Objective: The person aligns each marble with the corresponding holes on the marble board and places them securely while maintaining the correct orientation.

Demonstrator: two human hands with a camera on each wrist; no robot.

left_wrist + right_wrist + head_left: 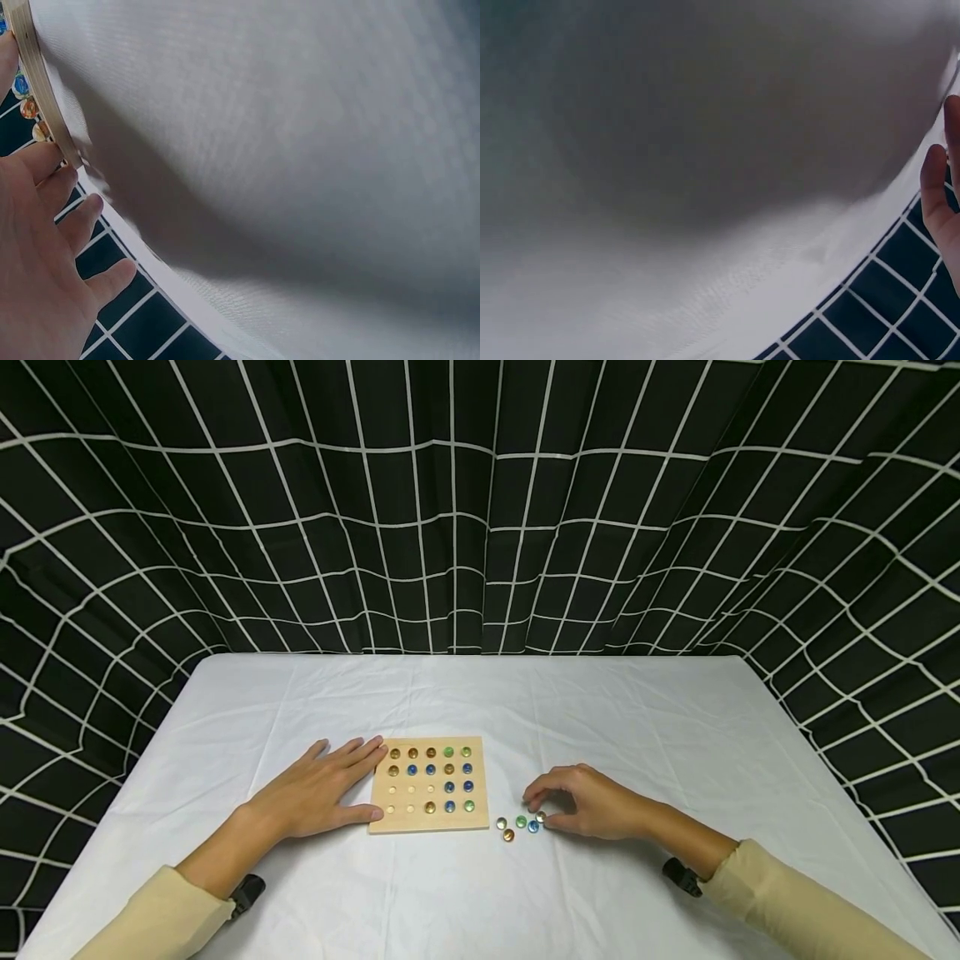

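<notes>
One board [439,797], long side left-to-right

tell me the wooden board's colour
The board is pale tan, seen best in the head view.

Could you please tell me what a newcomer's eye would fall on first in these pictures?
Probably the black curtain with white grid lines, rising behind the white cloth-covered table. Next, the pale rectangular wooden board left of centre, dotted with shiny coloured round beads, the left hand resting at its left edge. Finally, a small cluster of loose shiny beads between the board and the right hand.
</notes>
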